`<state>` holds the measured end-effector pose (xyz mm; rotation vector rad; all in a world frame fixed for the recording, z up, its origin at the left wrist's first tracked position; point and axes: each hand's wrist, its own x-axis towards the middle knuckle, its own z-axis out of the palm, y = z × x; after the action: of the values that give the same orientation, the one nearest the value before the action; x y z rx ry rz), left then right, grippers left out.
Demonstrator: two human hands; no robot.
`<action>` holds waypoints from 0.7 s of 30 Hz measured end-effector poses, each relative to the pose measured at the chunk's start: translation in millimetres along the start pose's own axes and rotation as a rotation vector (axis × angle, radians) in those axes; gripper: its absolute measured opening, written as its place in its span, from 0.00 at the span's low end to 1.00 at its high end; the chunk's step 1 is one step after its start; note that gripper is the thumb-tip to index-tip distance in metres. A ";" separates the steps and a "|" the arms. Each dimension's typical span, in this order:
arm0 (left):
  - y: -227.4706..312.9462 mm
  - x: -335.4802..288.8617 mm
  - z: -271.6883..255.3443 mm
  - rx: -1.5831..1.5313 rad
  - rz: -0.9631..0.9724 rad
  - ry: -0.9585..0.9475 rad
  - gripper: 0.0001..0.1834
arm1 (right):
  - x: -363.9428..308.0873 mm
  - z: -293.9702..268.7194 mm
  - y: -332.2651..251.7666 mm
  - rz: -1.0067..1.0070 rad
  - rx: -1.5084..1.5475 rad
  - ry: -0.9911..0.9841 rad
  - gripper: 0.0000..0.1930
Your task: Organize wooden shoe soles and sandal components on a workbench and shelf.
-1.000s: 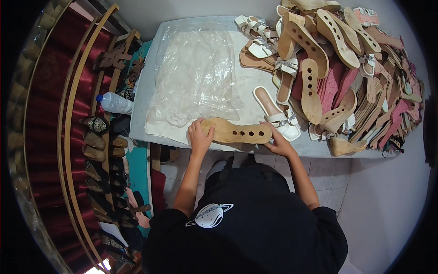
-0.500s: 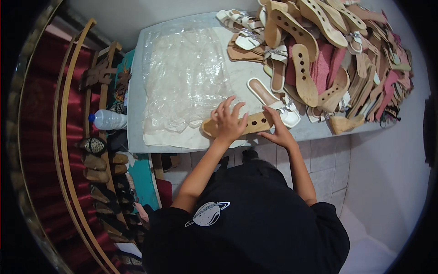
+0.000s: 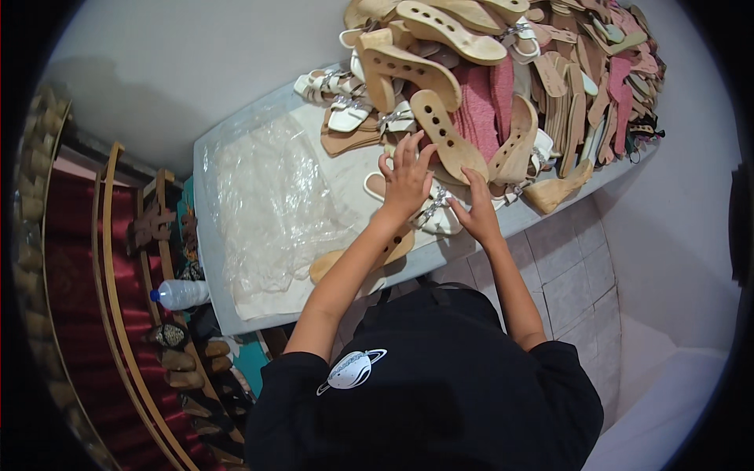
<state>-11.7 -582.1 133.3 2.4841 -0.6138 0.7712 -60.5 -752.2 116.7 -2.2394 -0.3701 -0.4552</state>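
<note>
My left hand [image 3: 408, 187] is open, fingers spread, above a white sandal [image 3: 440, 221] with a shiny ornament. Its fingertips come close to the left side of a pale wooden shoe last [image 3: 441, 129] with a row of dark holes. My right hand [image 3: 477, 212] is open too, its fingertips over the near end of that last; whether they touch it I cannot tell. Another wooden shoe last [image 3: 326, 265] lies at the table's front edge, partly hidden behind my left forearm.
Wooden lasts, pink cloth [image 3: 477, 102] and stacked soles [image 3: 572, 118] pile up on the right of the table [image 3: 228, 314]. Clear plastic sheeting [image 3: 263, 188] covers its left part. A water bottle [image 3: 182, 293] and a wooden rack [image 3: 118, 267] stand to the left.
Both hands have left the wooden shoe last at the front edge and reached to the pile, over the white sandal and another last. The view has swung to the right.
</note>
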 end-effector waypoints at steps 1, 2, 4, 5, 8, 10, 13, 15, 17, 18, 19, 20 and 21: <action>-2.1 8.1 8.8 0.052 0.057 -0.032 0.30 | 1.1 -0.8 6.3 -0.003 0.000 0.013 0.32; -5.5 15.6 21.2 0.164 0.166 -0.098 0.34 | 1.1 -0.5 13.4 0.011 -0.044 0.051 0.32; -10.3 33.2 40.3 0.433 0.383 -0.135 0.33 | 6.4 -1.7 22.7 0.034 -0.085 0.083 0.30; -14.5 41.0 48.4 0.512 0.469 -0.150 0.32 | 8.5 -0.2 26.4 0.027 -0.085 0.090 0.30; -34.2 63.0 72.0 0.537 0.548 -0.103 0.30 | 12.8 3.2 31.6 0.029 -0.127 0.038 0.31; -37.5 75.5 72.9 0.567 0.577 -0.185 0.29 | 15.6 2.8 35.3 0.042 -0.124 0.032 0.31; -44.0 84.4 68.6 0.545 0.638 -0.182 0.25 | 21.7 2.1 40.4 0.034 -0.156 0.025 0.33; -44.6 83.8 58.2 0.450 0.545 -0.292 0.28 | 26.7 1.9 40.8 -0.003 -0.236 0.036 0.38; -43.4 83.8 41.7 0.417 0.513 -0.283 0.29 | 33.9 0.9 38.5 -0.038 -0.295 0.029 0.40; -41.9 84.0 30.3 0.379 0.491 -0.268 0.31 | 38.9 -0.9 34.7 -0.068 -0.361 0.032 0.42; -41.6 82.7 20.4 0.386 0.479 -0.271 0.31 | 44.0 -3.0 31.4 -0.076 -0.353 0.024 0.42; -41.8 80.3 9.3 0.345 0.426 -0.317 0.32 | 49.7 -5.5 27.0 -0.106 -0.393 -0.006 0.43; -40.4 76.9 -4.5 0.306 0.370 -0.362 0.34 | 54.9 -7.7 20.9 -0.138 -0.431 -0.037 0.44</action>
<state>65.2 -568.6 171.7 2.8617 -1.1886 0.5757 -4.7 -765.0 131.7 -2.6524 -0.4849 -0.6129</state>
